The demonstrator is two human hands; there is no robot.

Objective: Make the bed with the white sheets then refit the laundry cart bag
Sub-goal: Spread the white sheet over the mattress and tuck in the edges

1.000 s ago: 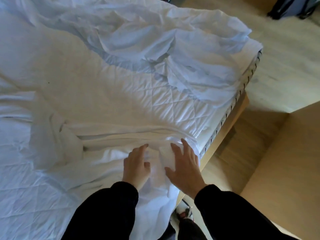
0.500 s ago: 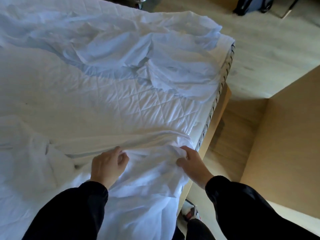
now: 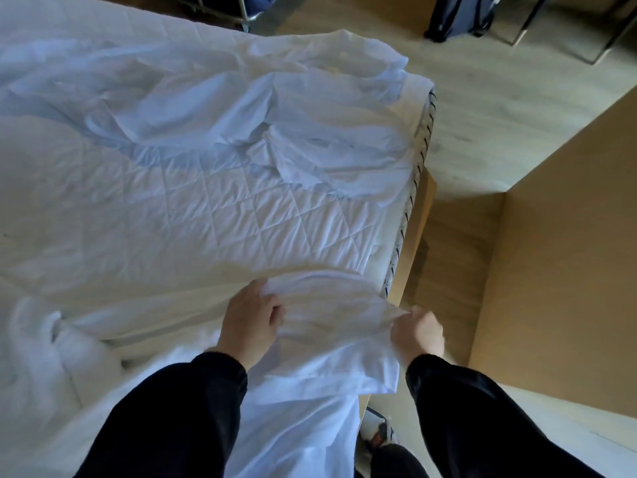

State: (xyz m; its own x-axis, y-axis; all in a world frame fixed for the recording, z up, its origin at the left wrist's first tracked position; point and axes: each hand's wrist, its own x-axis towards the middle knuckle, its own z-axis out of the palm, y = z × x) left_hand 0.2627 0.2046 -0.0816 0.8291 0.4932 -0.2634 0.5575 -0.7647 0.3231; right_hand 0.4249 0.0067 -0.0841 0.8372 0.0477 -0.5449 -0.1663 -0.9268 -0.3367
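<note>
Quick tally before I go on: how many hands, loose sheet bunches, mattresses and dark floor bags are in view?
Hands: 2, left hand and right hand, both gripping the near sheet.
Loose sheet bunches: 2, the near sheet and the crumpled heap beyond.
Mattress: 1.
Dark bag on floor: 1.
Total: 6.

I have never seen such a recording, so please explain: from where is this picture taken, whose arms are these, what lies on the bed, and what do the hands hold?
There is no machine here. A person wears one camera on the head, looking down, so the black sleeves are their own arms. The left hand and the right hand each pinch the white sheet, nearest the camera. Beyond it the quilted mattress cover shows bare, and a second crumpled sheet lies at the far end. On the right are the wooden bed frame and the floor.
</note>
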